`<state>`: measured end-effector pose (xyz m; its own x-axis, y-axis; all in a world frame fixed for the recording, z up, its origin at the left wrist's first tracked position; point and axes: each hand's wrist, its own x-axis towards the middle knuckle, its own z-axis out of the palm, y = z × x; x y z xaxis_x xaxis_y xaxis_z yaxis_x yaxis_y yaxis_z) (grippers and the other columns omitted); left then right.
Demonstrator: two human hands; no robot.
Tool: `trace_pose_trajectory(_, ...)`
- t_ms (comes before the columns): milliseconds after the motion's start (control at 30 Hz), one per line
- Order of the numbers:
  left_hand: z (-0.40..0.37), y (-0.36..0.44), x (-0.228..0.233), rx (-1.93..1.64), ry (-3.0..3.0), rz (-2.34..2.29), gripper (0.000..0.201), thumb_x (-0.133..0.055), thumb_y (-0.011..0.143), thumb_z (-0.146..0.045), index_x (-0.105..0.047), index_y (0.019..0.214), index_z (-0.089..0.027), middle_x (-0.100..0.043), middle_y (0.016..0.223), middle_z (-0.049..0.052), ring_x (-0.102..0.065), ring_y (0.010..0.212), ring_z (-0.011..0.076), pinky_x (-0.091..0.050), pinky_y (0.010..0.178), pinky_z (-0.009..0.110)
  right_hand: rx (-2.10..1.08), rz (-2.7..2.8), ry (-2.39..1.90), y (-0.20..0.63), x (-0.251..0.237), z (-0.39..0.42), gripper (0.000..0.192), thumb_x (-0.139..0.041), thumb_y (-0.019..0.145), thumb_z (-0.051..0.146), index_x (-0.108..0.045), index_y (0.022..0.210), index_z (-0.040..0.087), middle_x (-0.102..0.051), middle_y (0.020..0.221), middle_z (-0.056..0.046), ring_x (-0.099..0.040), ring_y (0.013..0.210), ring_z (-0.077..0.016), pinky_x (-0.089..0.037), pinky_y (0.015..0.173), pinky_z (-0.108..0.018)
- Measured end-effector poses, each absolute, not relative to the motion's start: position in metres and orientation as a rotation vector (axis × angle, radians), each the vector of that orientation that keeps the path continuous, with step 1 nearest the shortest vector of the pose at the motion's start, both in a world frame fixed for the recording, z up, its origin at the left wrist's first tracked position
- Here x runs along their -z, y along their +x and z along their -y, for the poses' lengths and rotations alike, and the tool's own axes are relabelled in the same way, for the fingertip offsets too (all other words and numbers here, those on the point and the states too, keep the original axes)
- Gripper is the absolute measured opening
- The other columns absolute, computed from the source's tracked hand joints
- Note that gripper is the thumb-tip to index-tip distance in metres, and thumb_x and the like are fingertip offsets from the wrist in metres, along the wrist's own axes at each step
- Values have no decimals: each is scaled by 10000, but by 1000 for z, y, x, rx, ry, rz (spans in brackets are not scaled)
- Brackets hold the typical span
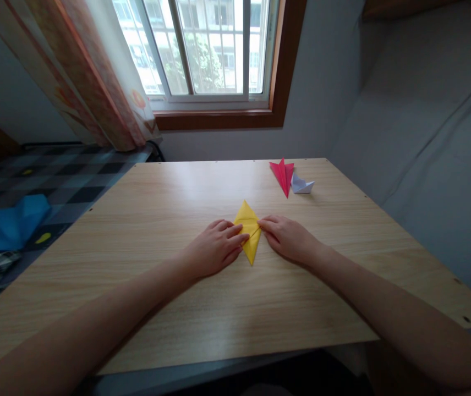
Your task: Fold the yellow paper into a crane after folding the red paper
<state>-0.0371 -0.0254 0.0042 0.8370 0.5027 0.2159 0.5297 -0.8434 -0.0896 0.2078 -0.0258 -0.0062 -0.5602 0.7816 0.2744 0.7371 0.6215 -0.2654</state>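
Observation:
A yellow piece of folded origami paper (248, 226) lies on the wooden table (169, 324), shaped like a long diamond with one tip pointing away and one toward me. Crease lines run across its middle. My left hand (219, 247) rests on its left side, fingers spread and lying flat on the paper, covering that edge. At the right corner, my right hand (289, 236) pinches the paper between thumb and fingers, the other fingers curled in.
Beyond my right hand, a red paper plane (283, 175) and a small white paper boat (302, 185) sit near the table's far edge. Left of the table is a bed with a checked cover (82, 170) and a blue object (12, 223). A window (202, 49) faces me.

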Motion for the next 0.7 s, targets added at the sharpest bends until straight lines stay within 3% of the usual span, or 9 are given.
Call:
trace_pose_trajectory(200,25,-36,-3,281,-2868,818,316,-444,994,-307,-614,1242,-211,-630,1247,101,-560,1107,261,-424,1014,453,-103,2534,-1190,206,8,28,323,-512,937,131,-671,1216,160,-658,1199,-128,-596,1128,-233,-480,986,-373)
trace_pose_trajectory(533,25,-36,-4,264,-2884,817,322,-430,1000,-306,-618,1241,-205,-633,1242,106,-565,1095,261,-426,1015,461,-46,2553,-1195,204,13,26,320,-486,943,138,-643,1222,139,-627,1259,-149,-570,1147,-250,-454,1008,-410)
trace_pose_trajectory(700,25,-36,-4,269,-2884,810,324,-422,1003,-302,-609,1248,-202,-630,1246,97,-554,1113,265,-431,1012,456,-13,2548,-1218,203,17,27,393,-476,941,141,-588,1317,124,-593,1331,-157,-539,1192,-255,-423,1047,-415)
